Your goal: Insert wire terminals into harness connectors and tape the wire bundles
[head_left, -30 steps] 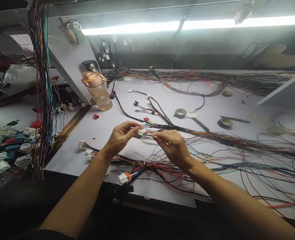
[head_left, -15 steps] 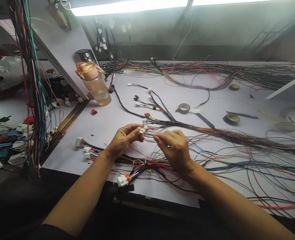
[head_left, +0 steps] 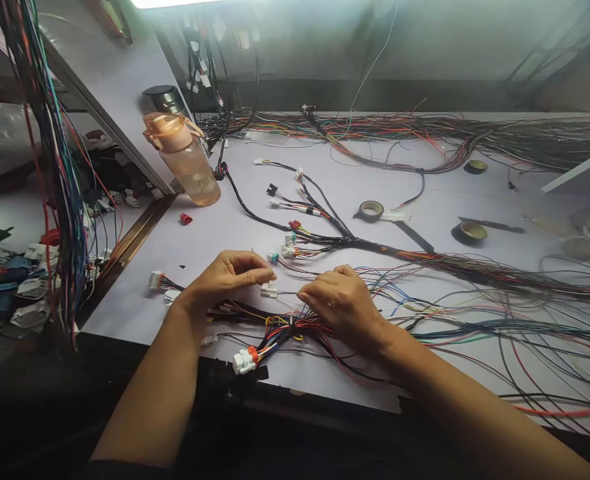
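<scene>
My left hand is closed, its thumb and index fingertips close together just above a white connector; whether they hold anything is hidden. A thin dark wire runs from that connector to my right hand, which pinches it between thumb and fingers. Below my hands lies a tied bundle of red, black and yellow wires, with a white and orange connector at its near end. A small teal connector lies beyond my left fingertips, near a white connector on the black-wrapped harness.
An orange-lidded bottle stands at the back left, near a red connector. Tape rolls lie to the right. Hanging wires and a pile of connectors are at the left. Long wires cross the table's back.
Both hands have moved down and nearer to me, the left also leftward. The white connector once in my left fingertips now sits below them. The view has shifted slightly.
</scene>
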Action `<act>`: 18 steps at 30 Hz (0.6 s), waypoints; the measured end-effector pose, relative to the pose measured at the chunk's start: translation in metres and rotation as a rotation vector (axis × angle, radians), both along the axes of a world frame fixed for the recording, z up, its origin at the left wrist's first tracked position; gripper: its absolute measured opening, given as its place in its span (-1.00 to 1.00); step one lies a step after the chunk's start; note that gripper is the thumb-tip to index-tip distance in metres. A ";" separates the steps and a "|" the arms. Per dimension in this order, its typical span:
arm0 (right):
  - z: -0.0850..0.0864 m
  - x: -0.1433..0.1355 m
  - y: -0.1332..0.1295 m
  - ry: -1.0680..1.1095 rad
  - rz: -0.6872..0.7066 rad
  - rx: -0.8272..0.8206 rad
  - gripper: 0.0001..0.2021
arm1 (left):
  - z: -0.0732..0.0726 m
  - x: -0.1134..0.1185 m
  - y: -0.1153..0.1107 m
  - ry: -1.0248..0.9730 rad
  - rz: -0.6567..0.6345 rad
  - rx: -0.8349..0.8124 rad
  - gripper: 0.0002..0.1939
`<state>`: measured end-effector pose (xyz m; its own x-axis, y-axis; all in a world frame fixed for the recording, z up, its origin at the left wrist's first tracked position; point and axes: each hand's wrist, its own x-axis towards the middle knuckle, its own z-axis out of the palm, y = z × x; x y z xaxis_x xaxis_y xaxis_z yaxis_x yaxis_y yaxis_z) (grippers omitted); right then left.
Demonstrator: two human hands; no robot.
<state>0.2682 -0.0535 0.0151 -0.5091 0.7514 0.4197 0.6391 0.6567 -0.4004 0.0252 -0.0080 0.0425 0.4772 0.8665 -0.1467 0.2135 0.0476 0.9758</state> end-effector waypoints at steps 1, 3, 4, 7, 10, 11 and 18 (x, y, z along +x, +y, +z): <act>-0.002 -0.001 0.000 -0.033 0.008 -0.016 -0.76 | -0.002 0.000 0.002 0.032 0.054 0.062 -0.79; -0.005 -0.002 0.000 -0.092 0.018 -0.043 -0.76 | -0.009 0.002 0.006 0.109 0.180 0.230 -0.77; -0.007 -0.003 0.000 -0.113 0.020 -0.055 -0.75 | -0.014 0.004 0.009 0.156 0.218 0.320 -0.73; -0.008 -0.003 -0.001 -0.141 0.017 -0.076 -0.75 | -0.026 0.009 0.014 0.332 0.179 0.508 -0.59; -0.009 -0.003 -0.001 -0.151 0.012 -0.079 -0.74 | -0.033 0.010 0.018 0.481 0.104 0.565 -0.58; -0.009 -0.003 -0.001 -0.152 0.011 -0.078 -0.74 | -0.034 0.010 0.018 0.509 0.092 0.570 -0.63; -0.010 -0.004 -0.003 -0.149 0.002 -0.050 -0.72 | -0.026 0.008 0.015 0.285 0.146 0.411 -0.74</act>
<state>0.2646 -0.0564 0.0055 -0.5643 0.7686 0.3014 0.6928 0.6394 -0.3334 0.0330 0.0067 0.0168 0.3379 0.9343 0.1134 0.4932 -0.2784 0.8241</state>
